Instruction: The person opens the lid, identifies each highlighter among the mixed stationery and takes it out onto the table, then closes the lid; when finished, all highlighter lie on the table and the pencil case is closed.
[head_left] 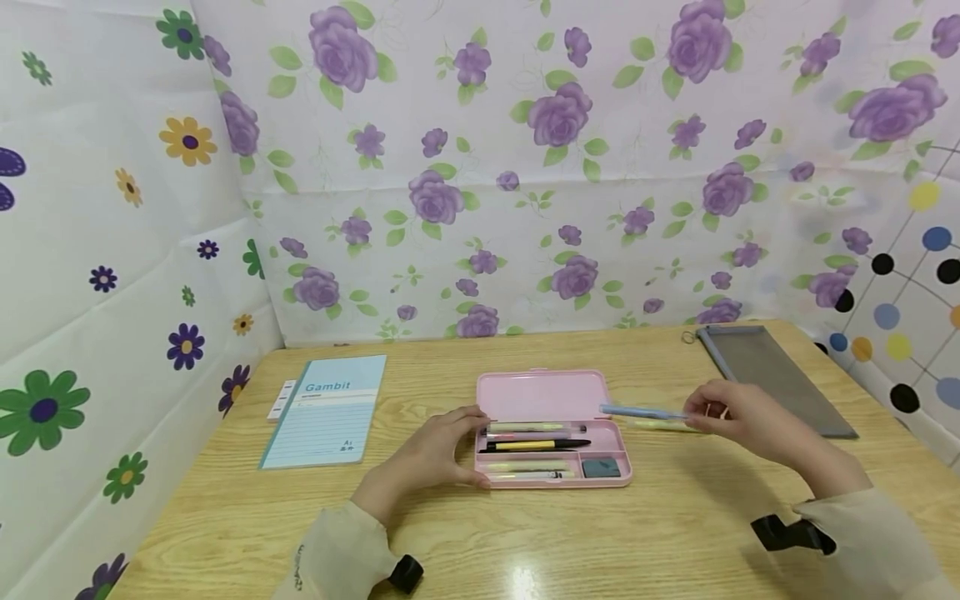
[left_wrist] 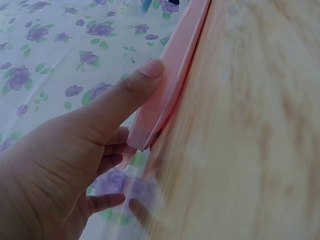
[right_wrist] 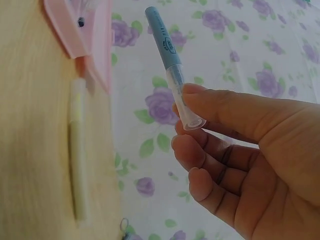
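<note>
A pink pencil case (head_left: 540, 398) lies with its lid folded back on the table. My left hand (head_left: 431, 450) grips its left end, thumb at the front edge; in the left wrist view that thumb presses the pink case wall (left_wrist: 167, 85). Several pens (head_left: 536, 446) fill its compartments, with a dark grey-blue eraser (head_left: 601, 467) at the front right. My right hand (head_left: 738, 417) holds a blue highlighter (right_wrist: 162, 40) by its clear end, pinched between thumb and fingers and raised right of the case. Under it on the table lies a yellowish highlighter (right_wrist: 77, 150).
At the left lies a light-blue notebook (head_left: 330, 417), with a white card (head_left: 281, 400) partly beneath it. A grey zip pouch (head_left: 780, 375) with a ring lies at the back right. Flowered cloth (head_left: 510, 183) hangs behind the wooden table (head_left: 600, 542).
</note>
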